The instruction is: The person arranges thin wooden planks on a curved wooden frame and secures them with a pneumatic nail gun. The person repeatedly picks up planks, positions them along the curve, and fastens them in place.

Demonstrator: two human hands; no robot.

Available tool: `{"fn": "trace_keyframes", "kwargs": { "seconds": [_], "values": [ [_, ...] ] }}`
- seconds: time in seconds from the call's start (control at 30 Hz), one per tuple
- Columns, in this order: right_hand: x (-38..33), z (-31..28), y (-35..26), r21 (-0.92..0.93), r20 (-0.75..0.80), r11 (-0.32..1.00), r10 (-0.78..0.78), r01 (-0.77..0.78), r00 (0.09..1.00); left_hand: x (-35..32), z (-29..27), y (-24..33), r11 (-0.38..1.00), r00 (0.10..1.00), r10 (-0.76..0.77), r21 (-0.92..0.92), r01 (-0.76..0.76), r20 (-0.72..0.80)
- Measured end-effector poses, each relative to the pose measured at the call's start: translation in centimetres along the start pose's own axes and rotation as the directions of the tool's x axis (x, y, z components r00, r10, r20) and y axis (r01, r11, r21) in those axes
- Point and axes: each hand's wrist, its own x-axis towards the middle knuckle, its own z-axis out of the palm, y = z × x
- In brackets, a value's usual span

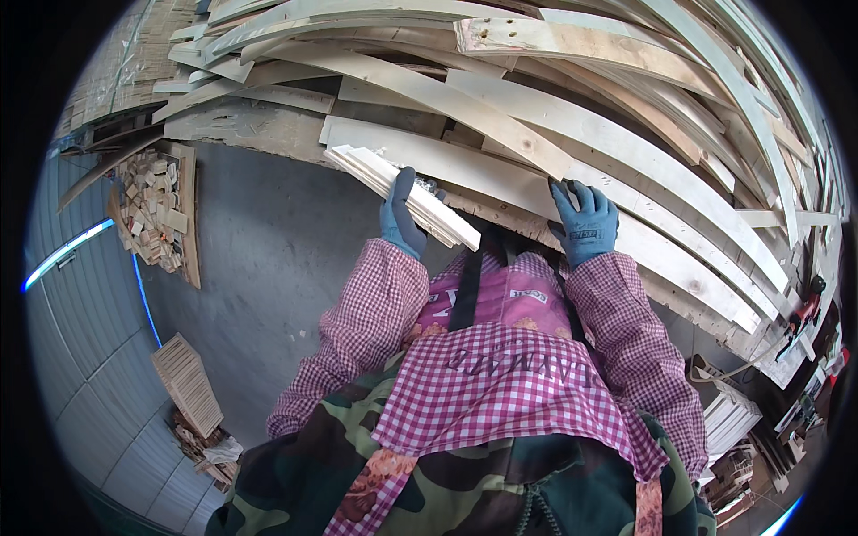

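My left hand, in a blue-grey work glove, is closed around a small stack of short, pale wooden slats. The stack tilts down to the right in front of my apron. My gloved right hand lies over a long pale wooden board on the near edge of the pile. Its bent fingers reach the board's far side and the thumb is at the near side, so the board's width sits between them. Close to those fingertips, a second long board crosses diagonally.
Long wooden boards lie heaped across a worktable. At left stands a wooden bin of small offcuts; a stack of slats is below it. A red-and-black tool sits at the table's right end, above more stacked slats.
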Motion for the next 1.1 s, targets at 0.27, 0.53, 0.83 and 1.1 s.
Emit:
{"fn": "trace_keyframes", "kwargs": {
  "seconds": [0.27,0.53,0.83,1.1],
  "values": [
    [-3.2,-0.3,3.1,-0.013,-0.093,1.000,-0.012,0.011,0.996,0.8,-1.4,1.7,0.973,0.994,0.097,-0.204,-0.104,-0.042],
    [-9.5,-0.1,11.5,-0.162,0.104,0.957,0.259,-0.240,0.960,5.7,-8.1,7.3,0.964,0.930,0.241,-0.043,-0.262,-0.278],
    [-8.5,-0.7,12.1,-0.100,0.130,0.974,0.214,-0.202,0.968,11.6,-9.4,14.9,0.911,0.966,0.159,0.406,-0.065,-0.202],
    [-8.8,-0.6,12.0,-0.100,0.164,0.968,0.246,-0.232,0.955,10.2,-8.1,14.2,0.924,0.958,0.093,0.382,0.019,-0.273]
  ]
}}
